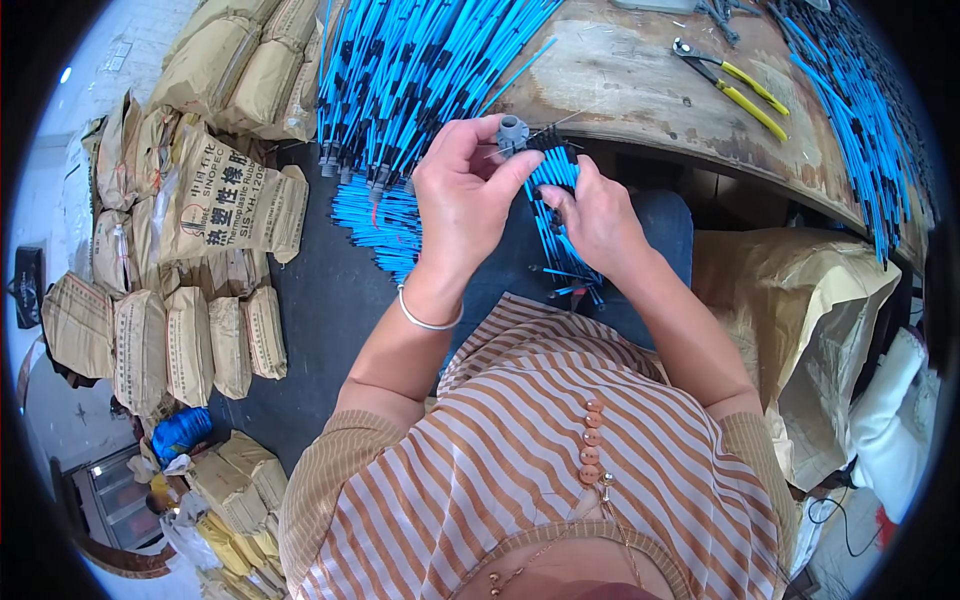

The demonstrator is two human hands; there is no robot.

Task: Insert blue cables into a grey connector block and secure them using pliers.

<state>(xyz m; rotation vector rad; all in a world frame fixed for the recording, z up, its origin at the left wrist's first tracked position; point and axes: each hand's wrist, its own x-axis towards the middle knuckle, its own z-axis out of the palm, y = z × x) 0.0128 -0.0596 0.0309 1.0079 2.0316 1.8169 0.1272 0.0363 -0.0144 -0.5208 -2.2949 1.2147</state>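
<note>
My left hand [465, 190] pinches a grey ring-shaped plastic fitting [512, 132] between thumb and fingers, above the table's near edge. Close beside it, my right hand [605, 220] is closed on a bundle of thin blue rods with black ends [560, 172]. The tip of my left thumb comes up against this bundle. A few thin wires stick out past the fitting. Below my right hand, more blue rods [555, 240] hang down over my lap, and a dark reddish piece shows among their lower ends.
Large piles of blue rods [400, 80] lie ahead and at the far right. Yellow-handled pliers [745, 95] rest on the worn wooden tabletop [600, 70]. Brown paper sacks [235, 195] are stacked at the left. A big open paper bag [800, 310] stands at my right.
</note>
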